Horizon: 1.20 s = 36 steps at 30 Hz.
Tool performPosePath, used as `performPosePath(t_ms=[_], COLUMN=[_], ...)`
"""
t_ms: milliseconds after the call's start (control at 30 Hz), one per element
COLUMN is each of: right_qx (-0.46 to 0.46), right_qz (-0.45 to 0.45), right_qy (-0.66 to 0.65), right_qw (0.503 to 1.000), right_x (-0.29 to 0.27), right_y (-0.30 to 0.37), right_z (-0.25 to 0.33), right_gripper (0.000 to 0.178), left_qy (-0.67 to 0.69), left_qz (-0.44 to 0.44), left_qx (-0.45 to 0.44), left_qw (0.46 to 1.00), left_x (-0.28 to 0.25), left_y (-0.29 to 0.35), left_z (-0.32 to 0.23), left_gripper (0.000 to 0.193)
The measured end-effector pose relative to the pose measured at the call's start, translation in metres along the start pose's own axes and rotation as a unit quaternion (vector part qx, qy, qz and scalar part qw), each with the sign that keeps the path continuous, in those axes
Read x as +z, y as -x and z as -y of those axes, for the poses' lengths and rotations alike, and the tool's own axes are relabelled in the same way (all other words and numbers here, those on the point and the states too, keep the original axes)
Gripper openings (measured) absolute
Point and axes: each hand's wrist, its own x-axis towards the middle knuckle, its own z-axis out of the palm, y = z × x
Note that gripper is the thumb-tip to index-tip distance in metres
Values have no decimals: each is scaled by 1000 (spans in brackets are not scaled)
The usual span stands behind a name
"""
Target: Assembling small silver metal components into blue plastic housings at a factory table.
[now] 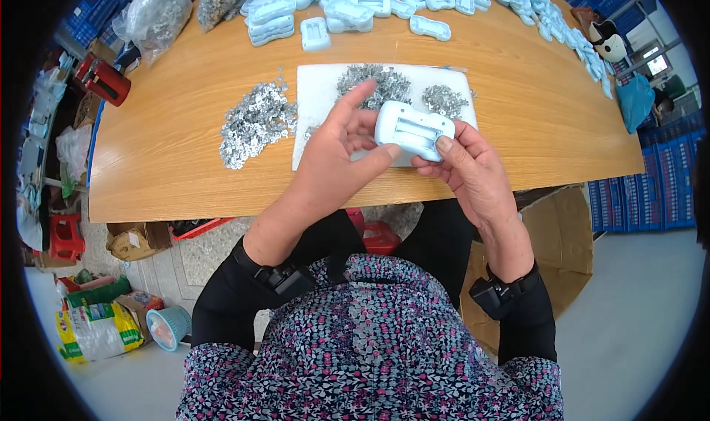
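My right hand [473, 162] grips a pale blue plastic casing [416, 131], thumb on its lower right corner and fingers beneath. A long recessed compartment in the casing faces up. At its left end is my left hand [342, 143], index finger stretched out and thumb apart, the thumb tip at the casing's lower edge. Whether the other left fingers touch the casing is hard to see. Behind the casing, a white foam board [314, 95] carries a heap of small metal pieces [377, 81] and a smaller metal heap [444, 100].
Left of the board lies a large pile of flat metal pieces [257, 123]. Many similar pale blue casings [347, 12] are heaped along the table's [185, 177] far side. A clear plastic bag [153, 20] and a red container [103, 79] stand at the far left.
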Motion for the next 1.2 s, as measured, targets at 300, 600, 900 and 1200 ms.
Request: performPosePath(t_ms=[300, 600, 900, 1200], right_qx=[74, 132, -274, -286], right_qz=[36, 82, -69, -46], right_qy=[134, 198, 666, 649], right_qw=[988, 968, 690, 704], right_x=[-15, 3, -49, -39], right_y=[10, 9, -38, -46], right_z=[-14, 2, -8, -3], right_gripper=[37, 34, 12, 6], left_qy=[37, 248, 236, 376], left_qz=[39, -5, -6, -1], left_qx=[-144, -133, -218, -260], left_qw=[988, 960, 947, 889], left_x=[-9, 6, -3, -5], left_y=[10, 2, 12, 6], left_z=[1, 19, 20, 21], left_gripper=[47, 68, 59, 66])
